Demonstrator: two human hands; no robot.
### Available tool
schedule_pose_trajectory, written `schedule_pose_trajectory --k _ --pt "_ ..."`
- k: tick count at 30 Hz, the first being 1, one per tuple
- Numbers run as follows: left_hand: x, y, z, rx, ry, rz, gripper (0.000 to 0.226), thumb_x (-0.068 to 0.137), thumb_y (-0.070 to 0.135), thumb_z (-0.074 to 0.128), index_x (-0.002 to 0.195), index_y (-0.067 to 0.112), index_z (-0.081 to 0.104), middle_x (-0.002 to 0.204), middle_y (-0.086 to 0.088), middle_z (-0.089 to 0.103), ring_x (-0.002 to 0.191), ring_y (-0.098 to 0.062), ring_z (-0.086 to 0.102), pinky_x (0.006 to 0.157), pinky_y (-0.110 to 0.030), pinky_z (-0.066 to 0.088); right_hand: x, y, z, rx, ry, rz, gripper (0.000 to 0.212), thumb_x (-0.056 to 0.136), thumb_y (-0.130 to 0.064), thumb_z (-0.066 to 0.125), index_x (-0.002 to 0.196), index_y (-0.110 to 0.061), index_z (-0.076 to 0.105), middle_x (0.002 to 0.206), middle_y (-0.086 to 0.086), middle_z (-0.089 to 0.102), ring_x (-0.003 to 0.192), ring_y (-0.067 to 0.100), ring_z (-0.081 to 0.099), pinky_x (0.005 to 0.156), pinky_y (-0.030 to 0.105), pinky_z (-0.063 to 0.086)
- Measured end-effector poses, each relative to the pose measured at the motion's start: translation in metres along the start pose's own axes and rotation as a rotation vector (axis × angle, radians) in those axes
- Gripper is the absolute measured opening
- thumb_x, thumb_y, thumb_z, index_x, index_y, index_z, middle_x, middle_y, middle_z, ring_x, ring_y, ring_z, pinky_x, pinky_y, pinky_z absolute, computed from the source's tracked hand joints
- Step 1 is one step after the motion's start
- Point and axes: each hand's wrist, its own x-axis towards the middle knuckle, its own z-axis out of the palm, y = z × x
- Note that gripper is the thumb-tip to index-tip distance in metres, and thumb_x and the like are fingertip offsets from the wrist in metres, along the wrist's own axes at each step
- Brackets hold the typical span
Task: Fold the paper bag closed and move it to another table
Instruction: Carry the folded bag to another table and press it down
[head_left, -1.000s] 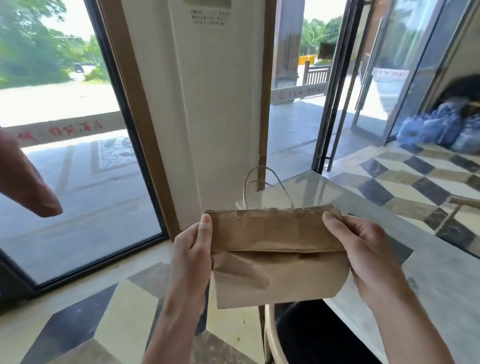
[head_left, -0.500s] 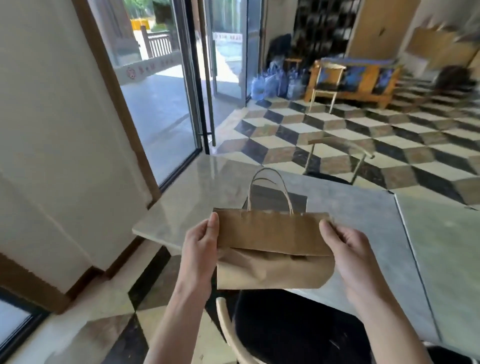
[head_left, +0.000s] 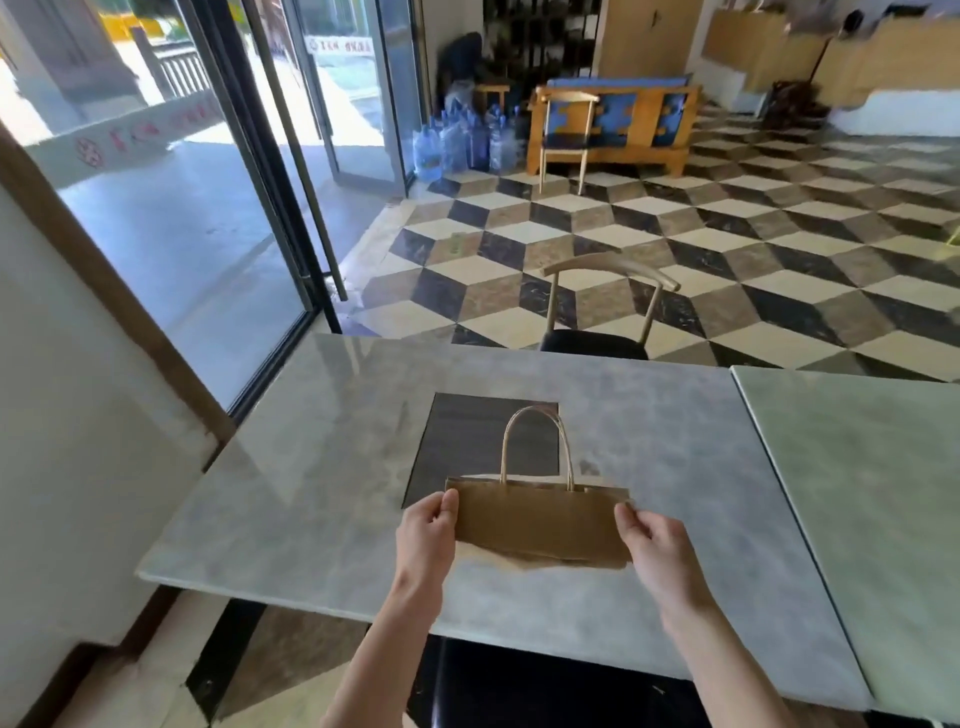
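A brown paper bag (head_left: 540, 525) with its top folded over and twine handles standing up is held low over the grey marble table (head_left: 322, 483). My left hand (head_left: 427, 535) pinches the bag's left edge and my right hand (head_left: 655, 543) pinches its right edge. The bag's lower edge is at or just above the tabletop; I cannot tell whether it touches. A dark rectangular mat (head_left: 467, 441) lies on the table right behind the bag.
A second, greenish marble table (head_left: 872, 493) butts against the right side. A black-seated chair (head_left: 597, 332) stands at the far edge and another chair seat (head_left: 545, 691) is under the near edge. Glass doors (head_left: 260, 171) are at left; water bottles (head_left: 462, 140) and a wooden bench at the back.
The view swung right from the window to the marble table. The folded bag, held in both hands throughout, has come down and forward over the tabletop.
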Motion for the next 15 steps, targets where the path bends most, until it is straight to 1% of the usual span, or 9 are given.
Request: schedule_pose_trajectory --k 2,3,7,10,12,14,15 --pt "0.023 -0.01 0.013 0.029 -0.01 -0.037 0.044 0.098 0.024 0.047 0.057 0.019 0.034 0.055 0.008 0.026 0.059 -0.017 0.024 0.06 -0.035 0.019 0.022 0.012 0.007 -0.036 0.016 0.028 0.047 0.098 -0.026 0.057 0.057 -0.008 0.043 0.057 0.0 0.03 0.057 0.017 0.029 0.057 0.034 0.022" --pt "0.032 -0.015 0.019 0.035 -0.02 -0.05 0.045 0.098 0.024 0.047 0.056 0.019 0.032 0.054 0.008 0.026 0.058 -0.016 0.023 0.059 -0.034 0.018 0.03 0.015 0.011 -0.056 0.017 0.039 0.045 0.098 -0.026 0.058 0.058 -0.011 0.044 0.056 -0.001 0.03 0.056 0.017 0.029 0.056 0.034 0.022" --pt "0.062 -0.033 0.036 0.063 -0.048 -0.117 0.045 0.099 0.022 0.046 0.057 0.019 0.032 0.054 0.008 0.025 0.054 -0.014 0.022 0.055 -0.033 0.016 0.058 0.036 0.028 -0.116 0.012 0.127 0.044 0.098 -0.026 0.057 0.059 -0.012 0.043 0.054 0.0 0.032 0.054 0.018 0.031 0.053 0.035 0.022" --pt "0.082 -0.05 0.043 0.096 -0.083 -0.164 0.045 0.099 0.02 0.045 0.056 0.018 0.032 0.052 0.01 0.025 0.053 -0.013 0.022 0.054 -0.033 0.017 0.072 0.051 0.04 -0.166 0.013 0.177 0.047 0.098 -0.027 0.057 0.057 -0.013 0.039 0.051 -0.001 0.032 0.053 0.018 0.032 0.053 0.035 0.023" --pt "0.096 -0.06 0.045 0.107 -0.104 -0.181 0.045 0.098 0.019 0.046 0.056 0.019 0.031 0.053 0.009 0.025 0.054 -0.014 0.022 0.055 -0.033 0.017 0.081 0.059 0.048 -0.194 0.01 0.207 0.05 0.097 -0.029 0.057 0.056 -0.01 0.039 0.052 0.0 0.034 0.054 0.018 0.034 0.053 0.035 0.025" --pt "0.107 -0.07 0.048 0.133 -0.106 -0.179 0.043 0.097 0.019 0.047 0.057 0.019 0.031 0.055 0.007 0.025 0.055 -0.015 0.022 0.055 -0.033 0.017 0.086 0.066 0.054 -0.202 0.014 0.238 0.051 0.097 -0.032 0.056 0.06 0.001 0.047 0.054 0.003 0.039 0.056 0.02 0.038 0.055 0.036 0.027" --pt "0.112 -0.074 0.05 0.151 -0.111 -0.18 0.042 0.097 0.019 0.047 0.058 0.018 0.031 0.055 0.006 0.025 0.055 -0.015 0.022 0.055 -0.033 0.018 0.088 0.067 0.057 -0.211 0.02 0.25 0.051 0.098 -0.032 0.056 0.062 0.003 0.049 0.054 0.003 0.04 0.057 0.021 0.039 0.055 0.036 0.028"
